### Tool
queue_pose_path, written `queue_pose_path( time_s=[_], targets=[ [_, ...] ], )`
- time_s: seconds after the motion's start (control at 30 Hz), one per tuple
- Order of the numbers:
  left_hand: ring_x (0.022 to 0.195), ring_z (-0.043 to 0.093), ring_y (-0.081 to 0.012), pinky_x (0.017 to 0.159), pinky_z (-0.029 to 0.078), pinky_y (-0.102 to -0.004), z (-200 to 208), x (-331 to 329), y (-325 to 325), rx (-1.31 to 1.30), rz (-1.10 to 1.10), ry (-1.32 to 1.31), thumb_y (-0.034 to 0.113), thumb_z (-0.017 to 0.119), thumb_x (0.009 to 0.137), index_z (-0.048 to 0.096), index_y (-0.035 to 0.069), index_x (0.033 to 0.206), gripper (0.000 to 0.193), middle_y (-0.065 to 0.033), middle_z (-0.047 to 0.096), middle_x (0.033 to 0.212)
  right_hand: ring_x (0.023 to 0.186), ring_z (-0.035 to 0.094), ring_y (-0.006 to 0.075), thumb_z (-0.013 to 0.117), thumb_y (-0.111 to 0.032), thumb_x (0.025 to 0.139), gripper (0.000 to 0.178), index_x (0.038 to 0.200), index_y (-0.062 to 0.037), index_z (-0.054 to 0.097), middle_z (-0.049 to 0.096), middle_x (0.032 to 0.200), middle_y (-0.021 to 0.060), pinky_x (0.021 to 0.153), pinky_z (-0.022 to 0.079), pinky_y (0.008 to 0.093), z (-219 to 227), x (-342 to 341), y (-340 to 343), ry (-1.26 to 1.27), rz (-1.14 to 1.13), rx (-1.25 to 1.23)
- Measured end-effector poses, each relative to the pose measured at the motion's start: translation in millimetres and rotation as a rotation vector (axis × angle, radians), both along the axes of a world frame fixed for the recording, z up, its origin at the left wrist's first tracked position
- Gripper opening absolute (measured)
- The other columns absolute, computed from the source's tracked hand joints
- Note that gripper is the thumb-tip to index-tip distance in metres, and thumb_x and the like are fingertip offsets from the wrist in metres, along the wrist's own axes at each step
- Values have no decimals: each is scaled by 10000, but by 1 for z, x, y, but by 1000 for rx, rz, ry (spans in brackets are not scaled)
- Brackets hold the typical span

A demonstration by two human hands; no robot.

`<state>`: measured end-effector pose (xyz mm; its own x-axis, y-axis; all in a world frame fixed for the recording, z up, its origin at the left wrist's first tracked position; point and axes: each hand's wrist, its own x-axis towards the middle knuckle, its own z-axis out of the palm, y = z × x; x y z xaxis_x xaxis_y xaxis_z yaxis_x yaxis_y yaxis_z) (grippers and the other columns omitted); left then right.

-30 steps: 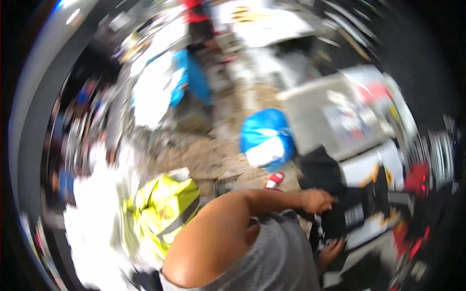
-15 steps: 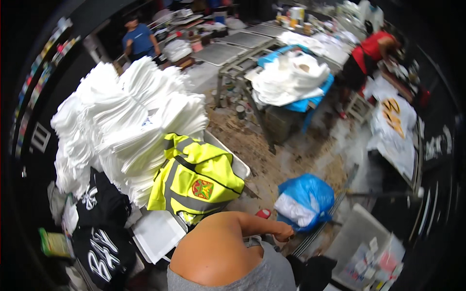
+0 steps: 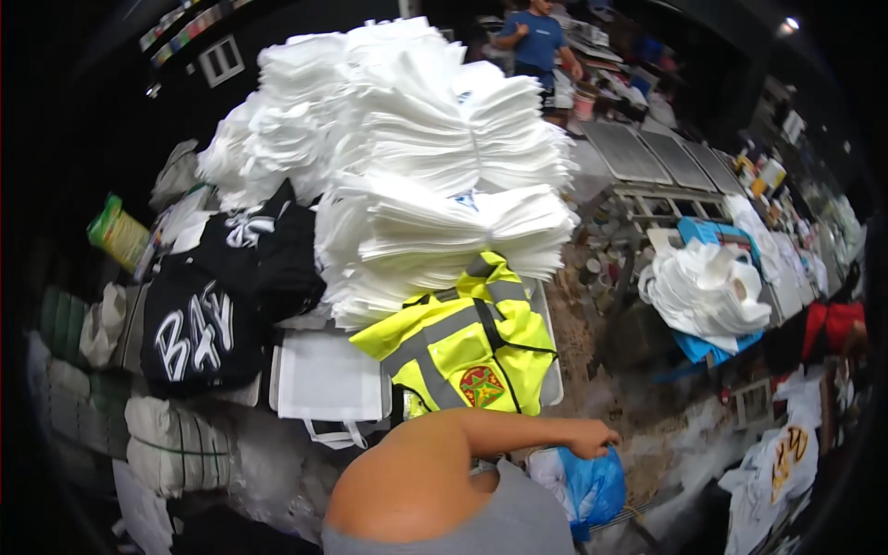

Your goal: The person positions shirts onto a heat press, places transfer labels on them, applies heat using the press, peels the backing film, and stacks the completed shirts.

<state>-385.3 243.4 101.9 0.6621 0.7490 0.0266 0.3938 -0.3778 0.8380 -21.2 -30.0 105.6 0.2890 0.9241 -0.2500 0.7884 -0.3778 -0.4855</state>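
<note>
My left hand reaches out to the right at the end of my bare arm, its fingers curled closed. Whether anything is inside them is hidden. Behind and below it in the view sits a blue plastic bag with white material in it; I cannot tell if the hand touches it. Just beyond my forearm, a yellow high-visibility vest with grey bands lies draped. My right hand does not show. Past the vest rises a big stack of white cloth-like sheets, tied in bundles.
Left of the vest lie a white flat bag and black printed garments. Wrapped bales stand at the lower left. A table at the right holds a white pile. A person in a blue shirt stands at the back.
The view has swung left, so the stack, vest and table sit further right in it. My left arm is stretched out further to the right. The blue bag sits lower in view.
</note>
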Motion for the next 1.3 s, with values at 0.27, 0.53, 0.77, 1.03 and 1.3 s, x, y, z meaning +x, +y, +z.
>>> queue_pose_path(
  time_s=[0.27, 0.53, 0.77, 1.03, 1.3],
  targets=[
    [1078, 690, -377, 939, 540, -441, -1, -32, -17, -240, 88, -19, 260, 646, 958, 535, 32, 1391, 503, -233, 698, 1190, 919, 700, 300, 463, -95, 1051, 275, 1277, 35, 552, 678, 1061, 220, 749, 611, 400, -156, 28, 41, 702, -214, 47],
    [1133, 661, -403, 966, 532, -456, -100, 47, 60, -166, -22, 126, 248, 632, 924, 576, 15, 1346, 486, -240, 682, 1238, 845, 679, 286, 536, -142, 1020, 244, 1194, 13, 608, 682, 1024, 207, 741, 575, 407, -232, -27, -80, 784, -588, -101],
    [1148, 666, -388, 943, 543, -474, -171, 36, 94, -138, -350, 768, 121, 581, 802, 728, 29, 1142, 382, -233, 705, 1188, 874, 679, 305, 541, -161, 1022, 254, 1190, 11, 620, 684, 1034, 216, 766, 568, 415, -220, -76, -116, 576, -730, -320],
    [1197, 641, -381, 997, 517, -470, -197, 10, 98, -250, -502, 938, 219, 577, 823, 739, 16, 1134, 405, -252, 672, 1262, 908, 680, 326, 546, -183, 1024, 267, 1186, 10, 634, 686, 1045, 226, 795, 559, 425, -210, -87, -99, 511, -748, -369],
    [1220, 628, -390, 1014, 509, -474, -205, 6, 95, -324, -345, 818, 313, 573, 868, 703, 9, 1207, 474, -250, 659, 1292, 941, 680, 346, 552, -206, 1027, 282, 1182, 9, 647, 688, 1057, 237, 823, 551, 434, -212, -89, -90, 489, -735, -374]
  ],
)
